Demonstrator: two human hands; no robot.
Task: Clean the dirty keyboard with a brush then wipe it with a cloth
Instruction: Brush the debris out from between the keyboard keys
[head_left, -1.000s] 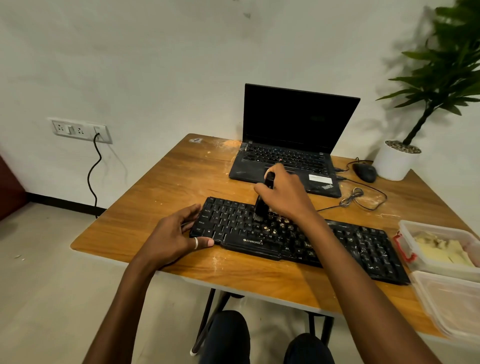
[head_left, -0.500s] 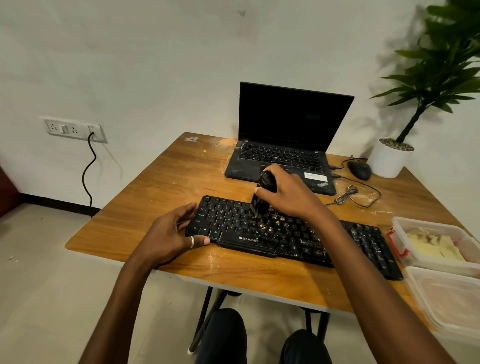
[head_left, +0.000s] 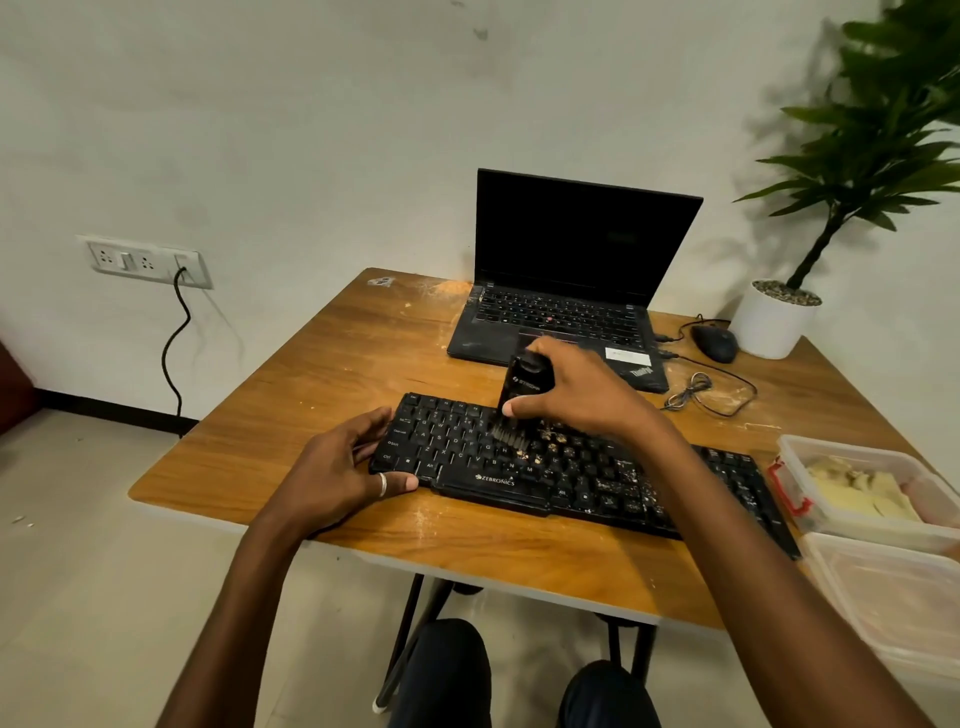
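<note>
On the wood table (head_left: 311, 395) lies the black keyboard (head_left: 597, 483) (near the front edge). The left hand (head_left: 337, 467) grips its left end; the right hand (head_left: 576, 389) holds the brush (head_left: 522, 387), bristles down on keys w/ crumbs (head_left: 550, 441) beside.

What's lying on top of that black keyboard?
Pale crumbs dot the keyboard's middle and right keys; the right hand presses a brush onto them, the left hand grips its left end. Keys under the right arm are hidden.
</note>
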